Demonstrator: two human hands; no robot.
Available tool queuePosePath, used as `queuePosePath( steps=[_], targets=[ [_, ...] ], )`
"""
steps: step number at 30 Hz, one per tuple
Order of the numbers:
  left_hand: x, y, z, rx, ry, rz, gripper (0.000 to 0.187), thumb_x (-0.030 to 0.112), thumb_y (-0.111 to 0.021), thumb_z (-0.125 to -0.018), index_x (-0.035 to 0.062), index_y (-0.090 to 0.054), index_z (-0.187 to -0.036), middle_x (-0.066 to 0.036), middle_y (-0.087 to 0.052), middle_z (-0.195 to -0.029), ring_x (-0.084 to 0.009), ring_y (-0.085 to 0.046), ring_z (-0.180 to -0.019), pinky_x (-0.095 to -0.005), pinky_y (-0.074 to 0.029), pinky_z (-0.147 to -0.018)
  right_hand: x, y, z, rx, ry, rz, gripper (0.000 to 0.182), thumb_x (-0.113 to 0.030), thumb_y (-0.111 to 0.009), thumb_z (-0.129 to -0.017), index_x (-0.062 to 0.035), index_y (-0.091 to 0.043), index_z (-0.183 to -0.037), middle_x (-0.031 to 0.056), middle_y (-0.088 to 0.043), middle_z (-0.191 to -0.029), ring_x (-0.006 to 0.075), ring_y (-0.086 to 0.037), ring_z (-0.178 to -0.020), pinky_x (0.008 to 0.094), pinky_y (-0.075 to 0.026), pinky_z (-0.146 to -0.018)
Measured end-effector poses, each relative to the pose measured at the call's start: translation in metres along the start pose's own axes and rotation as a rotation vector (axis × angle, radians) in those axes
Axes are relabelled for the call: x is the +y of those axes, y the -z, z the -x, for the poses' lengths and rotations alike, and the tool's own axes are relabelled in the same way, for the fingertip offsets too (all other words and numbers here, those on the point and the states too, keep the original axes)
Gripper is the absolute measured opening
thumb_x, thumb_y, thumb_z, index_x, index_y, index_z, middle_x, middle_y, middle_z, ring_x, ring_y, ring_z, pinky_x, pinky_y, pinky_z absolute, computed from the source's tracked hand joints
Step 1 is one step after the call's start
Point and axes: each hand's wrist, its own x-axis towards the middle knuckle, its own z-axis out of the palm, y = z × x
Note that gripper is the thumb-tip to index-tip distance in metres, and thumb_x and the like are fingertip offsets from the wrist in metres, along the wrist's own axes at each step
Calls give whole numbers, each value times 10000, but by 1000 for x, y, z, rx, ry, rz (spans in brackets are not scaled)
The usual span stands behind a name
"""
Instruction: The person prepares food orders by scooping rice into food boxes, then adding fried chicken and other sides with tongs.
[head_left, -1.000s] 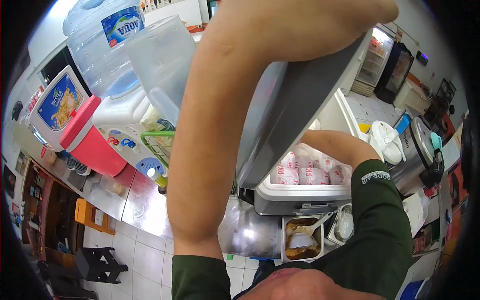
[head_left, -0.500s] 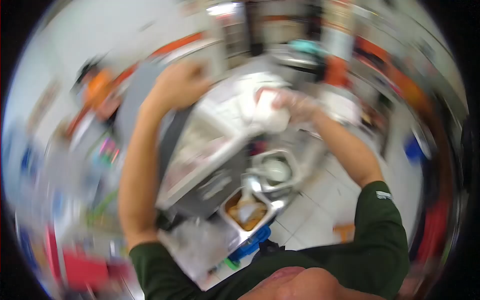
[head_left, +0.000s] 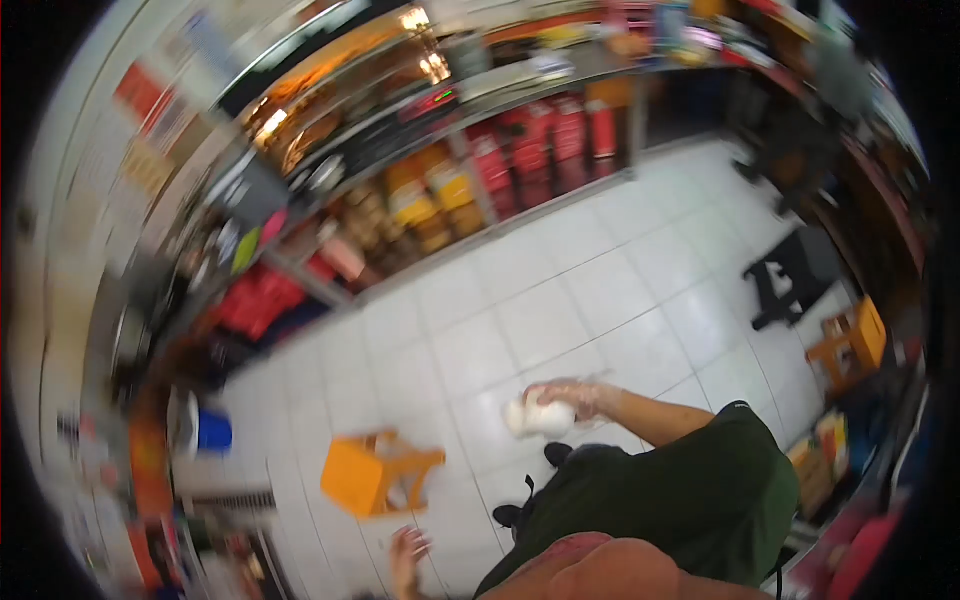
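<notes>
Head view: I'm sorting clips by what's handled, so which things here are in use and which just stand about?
In use:
right hand
white packet, held in it
left hand, holding nothing

Standing about:
orange stool
black stool
blue bucket
stocked shelves

Materials and finishes that I can see, though the picture is blurred.

My right hand [head_left: 580, 398] looks covered by a thin, clear, slightly shiny plastic glove and holds a white packet [head_left: 538, 417] that seems smooth, paper or plastic I cannot tell. My left hand [head_left: 406, 550] is bare. The floor [head_left: 560, 300] is pale glazed tile, glossy. The orange stool [head_left: 375, 473] looks like painted wood, matt. My sleeve [head_left: 700, 490] is dark green cloth, matt.
</notes>
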Motion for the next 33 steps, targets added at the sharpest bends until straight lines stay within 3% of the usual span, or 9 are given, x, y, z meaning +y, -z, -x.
queuePosePath(
  steps=[4,7,14,16,17,22,28,31,33],
  targets=[
    [70,-256,-181,-600,114,174,528,425,-497,-902,90,-376,-1291,-169,-559,-1118,-260,-590,-953,-449,-510,-788,-29,95,7,-88,174,88,384,-258,-598,-757,-120,-556,-1113,41,-555,-1046,162,-551,-915,315,-467,-747],
    [78,-331,-278,-750,385,98,504,404,-494,-905,73,-402,-1274,-167,-550,-1145,-287,-578,-985,-487,-507,-788,-75,104,-1,-42,61,-1,365,-202,-618,-742,-139,-559,-1096,39,-557,-1053,189,-566,-904,350,-472,-763],
    [157,-527,-451,-1035,355,9,420,215,-552,-874,14,-449,-1228,-151,-554,-1149,-283,-577,-1006,-466,-512,-811,-229,268,-5,366,52,62,348,-198,-599,-746,-128,-550,-1083,43,-574,-992,187,-569,-885,332,-477,-720],
    [210,-604,-483,-1191,459,57,416,141,-563,-840,8,-448,-1217,-149,-550,-1146,-295,-570,-1020,-469,-495,-844,-271,309,33,409,128,-55,348,-237,-585,-756,-129,-550,-1085,36,-572,-976,183,-566,-857,327,-473,-702],
    [228,-646,-505,-1264,487,79,438,146,-568,-829,6,-441,-1224,-147,-546,-1155,-298,-563,-1037,-472,-487,-857,-291,332,53,478,393,127,347,-250,-578,-758,-131,-547,-1083,35,-571,-956,182,-564,-830,328,-473,-683],
    [318,-846,-587,-1560,624,-64,505,185,-587,-797,23,-428,-1248,-135,-535,-1182,-307,-541,-1080,-486,-471,-882,-348,398,156,866,687,-709,385,-357,-593,-801,-138,-525,-1111,99,-599,-998,240,-616,-861,424,-523,-716],
    [371,-1071,-668,-1619,847,-105,511,292,-602,-820,108,-436,-1267,-123,-541,-1192,-308,-561,-1048,-495,-505,-821,-330,504,208,1239,1174,-1157,349,-346,-578,-847,-101,-531,-1091,87,-624,-965,225,-638,-821,411,-539,-724],
    [379,-1176,-682,-1674,767,-42,497,331,-579,-845,107,-440,-1267,-116,-561,-1168,-288,-571,-1029,-478,-510,-810,-358,579,231,1375,1251,-1218,350,-340,-577,-852,-95,-519,-1095,96,-621,-954,234,-633,-815,434,-539,-716],
    [412,-1209,-671,-1499,727,26,481,331,-573,-849,116,-448,-1260,-107,-549,-1187,-265,-566,-1026,-445,-515,-782,-402,616,243,1369,1174,-1319,393,-359,-580,-849,-77,-505,-1113,106,-616,-951,238,-627,-820,443,-540,-696]
  ],
)
